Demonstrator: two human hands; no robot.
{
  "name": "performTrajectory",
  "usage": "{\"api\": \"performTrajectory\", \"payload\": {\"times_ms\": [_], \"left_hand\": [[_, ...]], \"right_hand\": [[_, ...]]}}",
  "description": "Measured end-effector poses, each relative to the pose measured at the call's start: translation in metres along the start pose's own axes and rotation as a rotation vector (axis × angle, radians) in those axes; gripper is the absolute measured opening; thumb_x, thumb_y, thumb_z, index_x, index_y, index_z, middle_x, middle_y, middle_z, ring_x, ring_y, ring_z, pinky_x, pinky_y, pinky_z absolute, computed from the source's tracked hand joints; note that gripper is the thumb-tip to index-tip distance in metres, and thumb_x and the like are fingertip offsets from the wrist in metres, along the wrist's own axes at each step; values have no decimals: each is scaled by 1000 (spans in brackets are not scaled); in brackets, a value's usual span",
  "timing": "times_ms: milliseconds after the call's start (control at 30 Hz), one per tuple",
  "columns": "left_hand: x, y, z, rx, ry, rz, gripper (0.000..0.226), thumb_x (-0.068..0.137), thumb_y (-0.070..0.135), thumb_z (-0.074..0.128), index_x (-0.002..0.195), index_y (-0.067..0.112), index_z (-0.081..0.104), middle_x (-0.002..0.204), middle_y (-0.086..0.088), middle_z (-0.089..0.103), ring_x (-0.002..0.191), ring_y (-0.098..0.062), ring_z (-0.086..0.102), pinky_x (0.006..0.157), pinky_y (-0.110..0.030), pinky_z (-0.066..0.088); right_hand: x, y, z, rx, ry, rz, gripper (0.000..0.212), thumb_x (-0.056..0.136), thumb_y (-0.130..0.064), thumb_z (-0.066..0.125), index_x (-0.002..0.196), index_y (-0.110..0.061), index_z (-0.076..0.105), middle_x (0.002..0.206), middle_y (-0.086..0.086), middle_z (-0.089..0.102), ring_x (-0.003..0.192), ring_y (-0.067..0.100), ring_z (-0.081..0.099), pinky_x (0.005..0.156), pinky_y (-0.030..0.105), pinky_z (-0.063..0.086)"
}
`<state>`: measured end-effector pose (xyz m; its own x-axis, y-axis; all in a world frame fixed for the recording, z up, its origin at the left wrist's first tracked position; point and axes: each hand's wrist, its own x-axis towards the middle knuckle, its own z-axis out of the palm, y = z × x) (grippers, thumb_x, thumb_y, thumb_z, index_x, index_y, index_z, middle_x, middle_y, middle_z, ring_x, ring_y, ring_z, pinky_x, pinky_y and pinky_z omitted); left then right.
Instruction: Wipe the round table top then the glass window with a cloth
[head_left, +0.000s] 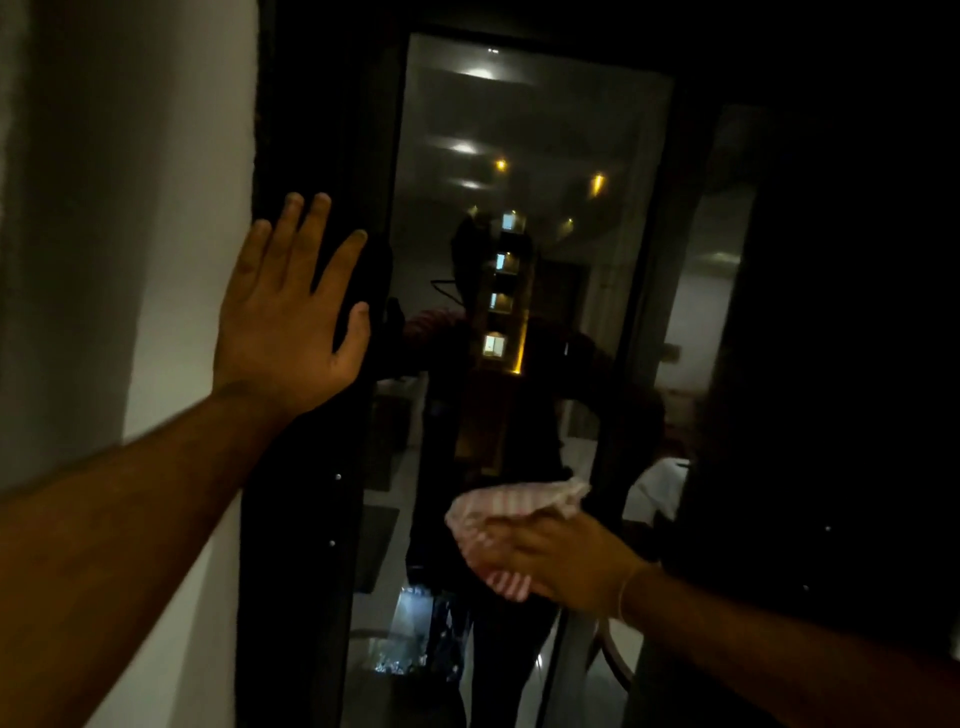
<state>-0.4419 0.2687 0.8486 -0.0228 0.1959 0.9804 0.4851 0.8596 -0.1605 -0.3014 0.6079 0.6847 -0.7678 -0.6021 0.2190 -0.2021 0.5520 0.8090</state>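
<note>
Now left hand (288, 317) flat on dark frame (322, 156), fingers (311, 228) apart; right hand (561, 561) clamped on striped cloth (514, 501) against glass (519, 130).

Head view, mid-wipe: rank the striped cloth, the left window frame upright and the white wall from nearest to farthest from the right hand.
1. Striped cloth: touching the right hand, against the glass.
2. Left window frame upright: left of the pane; the left hand rests on it higher up.
3. White wall: far left, beyond the frame.
</note>
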Motion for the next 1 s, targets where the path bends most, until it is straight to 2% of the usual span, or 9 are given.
{"api": "performTrajectory", "payload": {"times_ms": [200,367,500,567,633,700,800,933,1000], "left_hand": [[-2,2,-1,0,-29,-8,70,108,43,43,171,13,36,185,-20,17,174,-39,9,141,-51,2],[-2,4,-3,19,-99,-15,73,106,46,41,172,15,34,187,-17,11,174,-39,6,141,-52,1],[1,6,-9,14,-131,-22,75,104,47,41,171,15,35,187,-16,14,174,-41,8,140,-47,-6],[3,10,-13,11,-165,-24,76,103,48,42,172,17,33,187,-16,14,174,-41,7,139,-48,-6],[-1,12,-18,-11,-241,-31,78,103,48,42,174,19,29,187,-16,12,173,-43,9,140,-53,-1],[-18,19,-21,-68,-296,-42,79,103,47,44,175,21,26,187,-18,12,171,-47,14,139,-56,7],[-90,45,-28,-149,-321,-148,75,105,37,50,175,20,28,186,-19,16,168,-47,24,138,-56,15],[-284,78,-76,-275,-600,-306,69,106,28,52,171,10,38,183,-23,24,161,-46,40,131,-53,32],[-388,93,-121,-338,-824,-339,69,104,31,50,169,7,44,180,-24,30,158,-49,44,127,-57,39]], "right_hand": [[66,123,-76,85,309,512,71,110,-47,44,174,-24,20,182,12,13,169,35,10,136,59,13],[124,190,-156,297,554,687,64,105,-25,52,168,-17,39,175,16,34,164,39,29,135,55,22],[120,172,-189,827,722,705,51,109,-11,46,159,-9,50,149,17,65,137,34,63,120,49,49],[105,145,-202,1168,660,679,42,114,-10,40,154,-8,54,110,6,75,83,12,75,76,30,63],[91,103,-201,1457,597,722,38,115,-4,40,151,3,53,107,4,73,58,-4,69,55,11,53],[74,57,-184,1688,503,797,40,116,-2,43,154,9,48,134,7,64,85,-14,75,74,2,55],[44,-29,-138,1997,198,832,41,115,-9,47,154,5,52,151,22,62,133,25,68,91,12,58],[8,-190,-75,2092,-343,910,33,113,-8,52,142,2,63,139,32,67,124,44,66,112,50,57],[-16,-264,-56,2075,-541,970,27,111,-11,57,136,-4,66,129,20,72,117,37,70,117,57,50]]}}
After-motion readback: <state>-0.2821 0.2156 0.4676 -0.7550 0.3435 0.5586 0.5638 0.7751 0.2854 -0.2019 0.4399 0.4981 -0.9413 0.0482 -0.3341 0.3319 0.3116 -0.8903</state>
